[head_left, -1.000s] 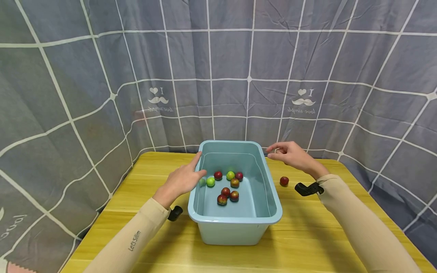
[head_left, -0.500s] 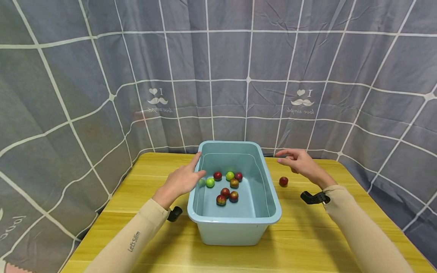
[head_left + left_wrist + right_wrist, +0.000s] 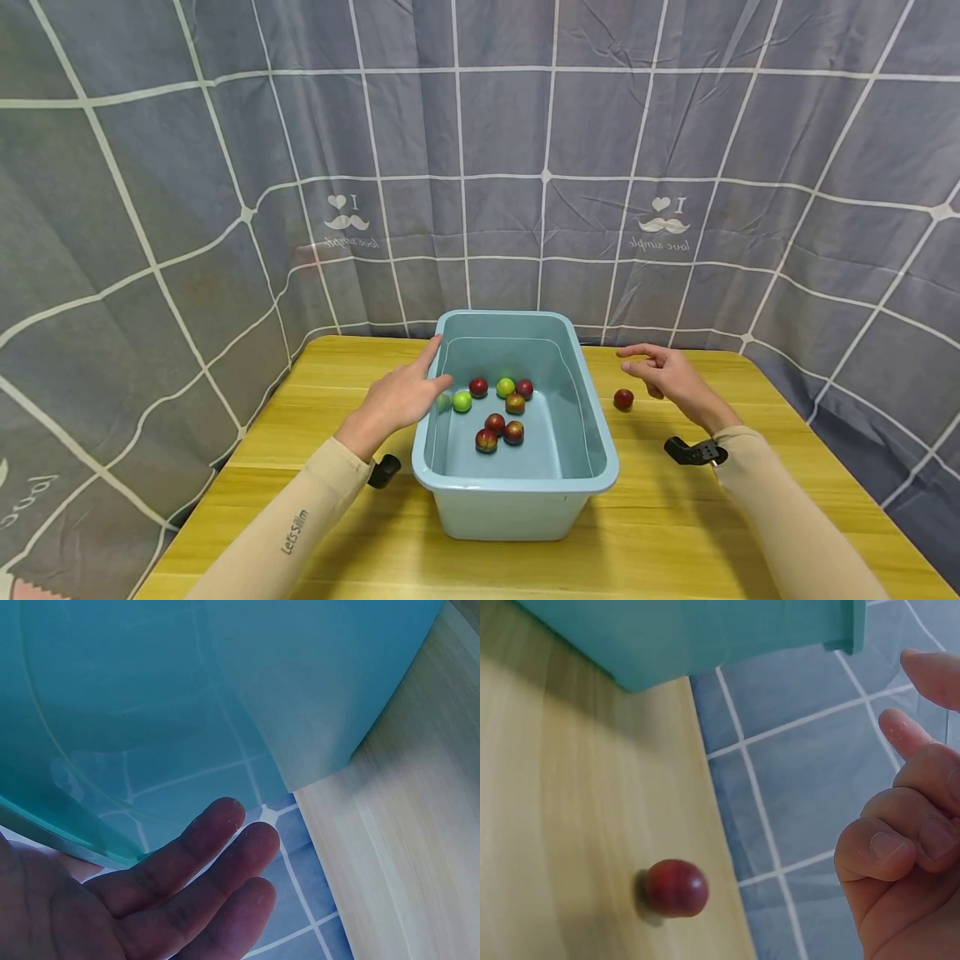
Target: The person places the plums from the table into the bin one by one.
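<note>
A light blue plastic tub [image 3: 517, 483] stands on the table with several dark red and reddish-brown plums [image 3: 486, 439] and two green fruits [image 3: 462, 402] on its floor. My left hand [image 3: 397, 396] rests on the tub's left rim, index finger along it and thumb over the edge. Its other fingers [image 3: 217, 862] extend outside the tub in the left wrist view. To the right of the tub, a single dark red plum [image 3: 623, 399] lies on the table. My right hand [image 3: 671, 379] hovers beside and above that plum, thumb and index finger apart, other fingers curled, holding nothing.
The yellow wooden table [image 3: 300, 467] extends on both sides of the tub. A grey curtain with white grid lines [image 3: 502, 208] hangs behind and around it. A black wrist strap [image 3: 696, 452] sits at the right sleeve's cuff.
My right hand has moved from near the tub's right rim to the right and slightly toward me. The left hand, the tub and the fruit have stayed in place.
</note>
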